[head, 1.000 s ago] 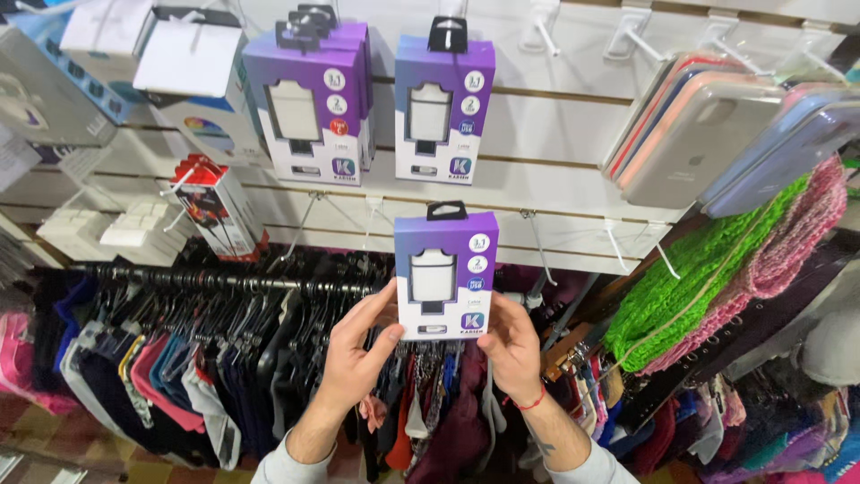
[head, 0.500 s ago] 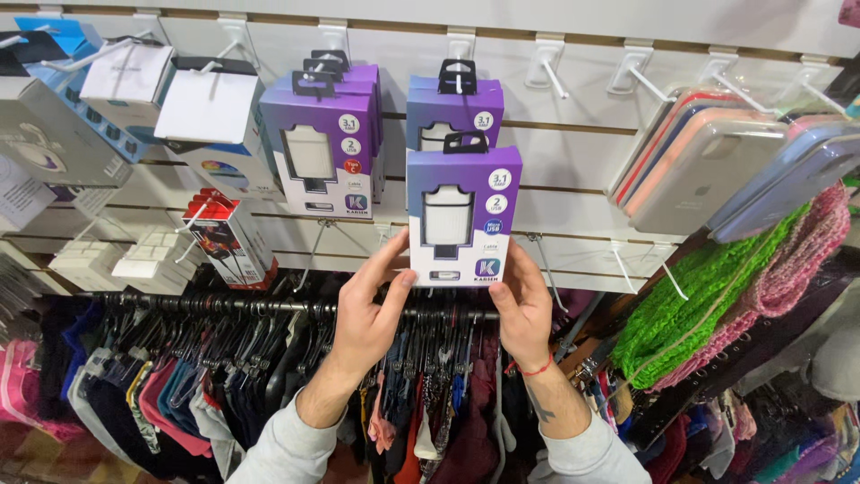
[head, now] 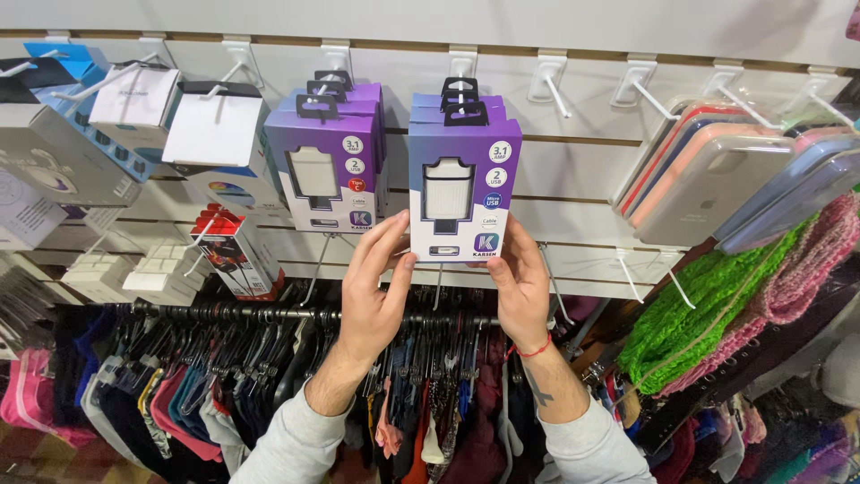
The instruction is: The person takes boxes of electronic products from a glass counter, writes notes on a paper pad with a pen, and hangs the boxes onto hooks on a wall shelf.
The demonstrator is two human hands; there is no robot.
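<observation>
Here we see both forearms raised toward the slatwall panel [head: 582, 224], palms facing inward. The left hand [head: 374, 289] has its grip clamped on the lower left corner of the purple charger box [head: 463, 190], fingers extended upward along its edge; the right hand [head: 520, 282] has its grip closed on the lower right corner, thumb on the front face, a red string bracelet [head: 535, 350] at the wrist. The box hangs upright at the front of its hook, with other like boxes behind it; we count three hanger tabs in that row, and three in the neighbouring purple stack [head: 324, 175] just to the left. Two empty white hooks [head: 645, 94] show directly right of the held box. Phone cases [head: 708, 184] hang further right; we cannot count them exactly. Below, a clothes rail [head: 224, 314] carries many garments.
</observation>
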